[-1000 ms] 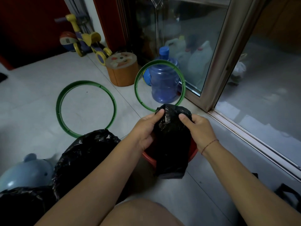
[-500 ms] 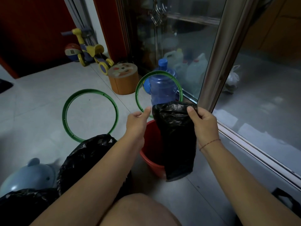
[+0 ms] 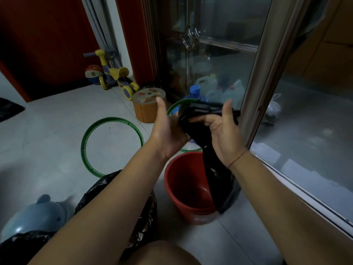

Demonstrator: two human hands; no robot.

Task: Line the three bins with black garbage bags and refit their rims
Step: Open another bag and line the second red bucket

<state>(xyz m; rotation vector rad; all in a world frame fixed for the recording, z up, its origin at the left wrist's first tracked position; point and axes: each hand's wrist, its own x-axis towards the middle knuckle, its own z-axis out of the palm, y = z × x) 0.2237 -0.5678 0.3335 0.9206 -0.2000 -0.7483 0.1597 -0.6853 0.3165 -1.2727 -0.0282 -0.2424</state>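
Two lined bins point(image 3: 107, 188) stand done; the red bin point(image 3: 172, 180) is bare, black garbage bag point(image 3: 215, 180) dangling over it, left hand point(image 3: 168, 131) and right hand point(image 3: 221, 138) fingers curled round its top; two green rims point(image 3: 112, 118) lie unfitted on the floor point(image 3: 47, 121)

Head-worn view, facing forward and down, close over red bin point(image 3: 181, 190)

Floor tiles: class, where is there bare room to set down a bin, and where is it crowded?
Free: the tiles inside the flat green rim, the wide stretch left of it, and the strip between the red bin and the door track. Crowded: behind the red bin, where the black bag, leaning rim, orange tub and water bottle cluster.
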